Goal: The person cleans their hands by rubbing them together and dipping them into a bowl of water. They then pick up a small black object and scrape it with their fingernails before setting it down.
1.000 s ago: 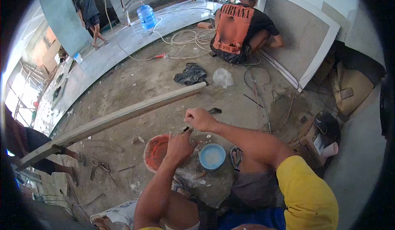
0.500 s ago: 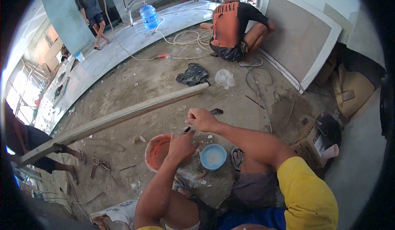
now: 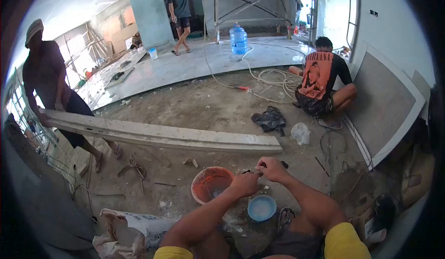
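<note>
My left hand (image 3: 245,184) is closed, with a small dark piece (image 3: 246,171) showing at its fingers; I cannot make out its kind. Fingers pinched, my right hand (image 3: 272,168) is close beside the left one, and whatever lies between its fingertips is too small to name. Just left of my left hand stands an orange-red basin (image 3: 202,186), stained inside. Below both hands, a light-blue bowl (image 3: 262,208) holds a pale, whitish content. A dark object (image 3: 284,165) lies on the ground beyond my right hand.
A person (image 3: 51,83) at left holds one end of a long pale beam (image 3: 162,134) spanning the floor ahead. Another person (image 3: 320,80) squats by a framed panel (image 3: 389,101). An opened sack (image 3: 143,229), black plastic (image 3: 270,120) and a coiled hose (image 3: 273,78) lie around.
The view has swung left and upward, bringing the person holding the beam fully into sight. The beam's near end now sits lower, just beyond my hands. My hands have come closer together.
</note>
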